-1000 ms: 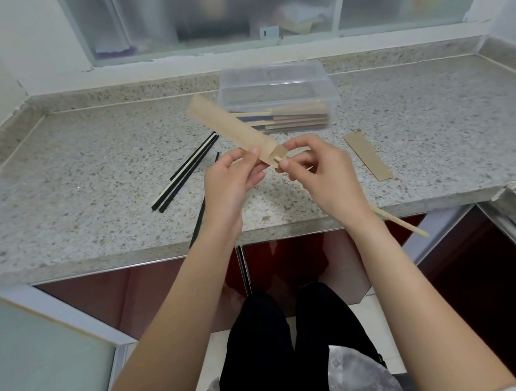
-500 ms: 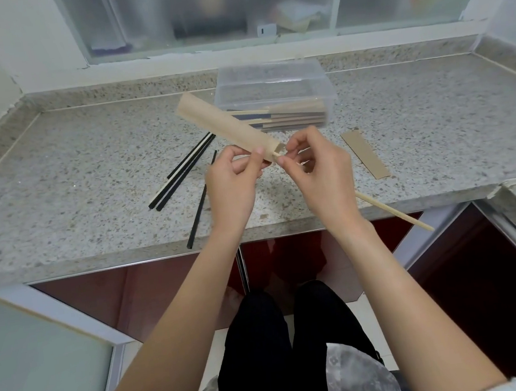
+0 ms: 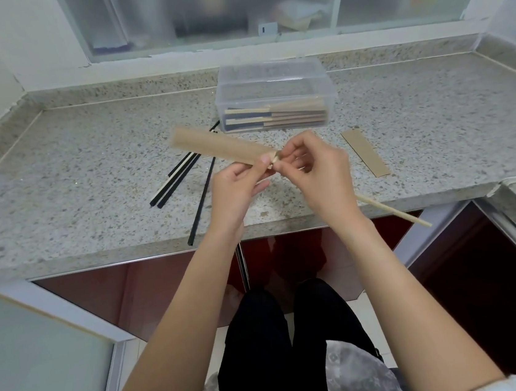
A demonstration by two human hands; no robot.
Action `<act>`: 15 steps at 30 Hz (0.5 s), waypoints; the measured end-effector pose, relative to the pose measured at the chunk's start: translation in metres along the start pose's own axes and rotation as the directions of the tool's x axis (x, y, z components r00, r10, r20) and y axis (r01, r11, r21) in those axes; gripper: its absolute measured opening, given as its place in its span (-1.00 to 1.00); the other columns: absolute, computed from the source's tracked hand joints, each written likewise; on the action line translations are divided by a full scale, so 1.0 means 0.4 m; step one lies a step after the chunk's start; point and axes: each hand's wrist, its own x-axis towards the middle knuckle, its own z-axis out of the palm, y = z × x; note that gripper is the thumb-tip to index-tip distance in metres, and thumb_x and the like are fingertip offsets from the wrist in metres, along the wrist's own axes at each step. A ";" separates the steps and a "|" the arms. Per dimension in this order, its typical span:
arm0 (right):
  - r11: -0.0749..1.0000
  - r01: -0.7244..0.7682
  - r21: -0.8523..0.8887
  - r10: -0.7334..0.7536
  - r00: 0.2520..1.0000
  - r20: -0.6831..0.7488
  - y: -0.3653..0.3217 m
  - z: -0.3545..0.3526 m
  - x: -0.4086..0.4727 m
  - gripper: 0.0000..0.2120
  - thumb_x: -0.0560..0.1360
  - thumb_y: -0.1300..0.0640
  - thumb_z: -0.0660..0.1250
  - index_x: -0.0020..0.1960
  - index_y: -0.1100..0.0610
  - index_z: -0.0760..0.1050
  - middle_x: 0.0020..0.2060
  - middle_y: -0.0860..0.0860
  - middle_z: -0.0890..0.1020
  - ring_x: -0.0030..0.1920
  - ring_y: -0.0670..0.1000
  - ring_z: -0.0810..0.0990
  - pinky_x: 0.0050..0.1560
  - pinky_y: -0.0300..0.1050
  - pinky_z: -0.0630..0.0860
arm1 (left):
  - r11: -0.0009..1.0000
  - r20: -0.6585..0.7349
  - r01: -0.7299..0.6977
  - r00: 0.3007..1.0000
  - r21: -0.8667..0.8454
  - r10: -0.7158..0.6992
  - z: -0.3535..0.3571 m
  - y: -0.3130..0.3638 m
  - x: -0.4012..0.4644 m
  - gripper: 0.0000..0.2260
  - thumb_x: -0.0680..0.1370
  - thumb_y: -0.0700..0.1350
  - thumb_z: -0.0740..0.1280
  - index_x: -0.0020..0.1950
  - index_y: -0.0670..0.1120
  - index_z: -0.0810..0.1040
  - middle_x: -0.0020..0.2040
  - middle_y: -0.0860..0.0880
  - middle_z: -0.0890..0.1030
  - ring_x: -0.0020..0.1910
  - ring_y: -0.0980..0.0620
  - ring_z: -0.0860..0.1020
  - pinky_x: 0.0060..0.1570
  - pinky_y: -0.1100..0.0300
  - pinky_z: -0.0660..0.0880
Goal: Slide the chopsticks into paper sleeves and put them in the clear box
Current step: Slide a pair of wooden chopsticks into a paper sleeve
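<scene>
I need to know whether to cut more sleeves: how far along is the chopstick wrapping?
Done: several sleeved pairs lie in the clear box. In hand: the left hand pinches a paper sleeve at its mouth, while the right hand feeds in wooden chopsticks. Left: black chopsticks lie loose on the counter, with one spare sleeve.

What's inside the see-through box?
The clear box holds a few chopsticks already in brown paper sleeves, lying flat with dark and pale ends sticking out left. How many there are can't be told; they overlap.
</scene>
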 end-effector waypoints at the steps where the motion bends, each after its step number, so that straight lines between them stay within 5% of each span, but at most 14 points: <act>1: 0.998 -0.046 0.048 0.044 0.998 0.039 0.002 -0.004 0.002 -0.83 0.40 0.20 0.48 -0.13 0.06 0.49 -0.28 -0.03 0.62 -0.27 -0.02 0.63 -0.21 -0.10 0.59 | 1.000 0.013 0.014 1.000 0.009 -0.014 -0.004 -0.001 0.001 -0.88 0.50 -0.11 0.39 -0.01 -0.11 0.63 -0.10 0.00 0.70 -0.03 0.09 0.65 -0.09 0.27 0.56; 5: 0.993 -0.099 0.062 0.089 0.986 0.142 0.011 -0.009 0.003 -0.77 0.39 0.21 0.49 -0.14 0.00 0.46 -0.23 0.04 0.62 -0.30 0.07 0.65 -0.25 -0.12 0.60 | 0.998 0.028 0.040 0.999 0.056 -0.041 -0.010 -0.012 0.005 -0.87 0.51 -0.10 0.37 0.01 -0.12 0.63 -0.08 0.00 0.70 -0.03 0.11 0.65 -0.11 0.29 0.55; 11: 0.965 -0.260 -0.021 0.249 0.893 0.374 0.085 -0.097 -0.025 -0.87 0.44 0.19 0.45 -0.05 0.07 0.53 -0.27 0.00 0.63 -0.42 -0.08 0.59 -0.35 -0.30 0.47 | 0.997 -0.125 0.059 0.990 -0.049 -0.065 -0.071 -0.012 0.037 -0.85 0.57 -0.11 0.28 0.08 -0.11 0.56 0.01 0.00 0.67 -0.04 0.11 0.65 -0.11 0.29 0.57; 15: 0.961 -0.278 0.005 0.266 0.924 0.274 0.117 -0.117 -0.048 -0.88 0.43 0.25 0.44 -0.06 0.08 0.66 -0.28 0.01 0.67 -0.38 -0.11 0.60 -0.27 -0.37 0.44 | 0.991 -0.173 0.055 0.982 -0.123 -0.076 -0.101 -0.009 0.044 -0.80 0.55 -0.12 0.32 0.14 -0.12 0.56 0.01 -0.06 0.67 -0.05 0.05 0.66 -0.15 0.30 0.57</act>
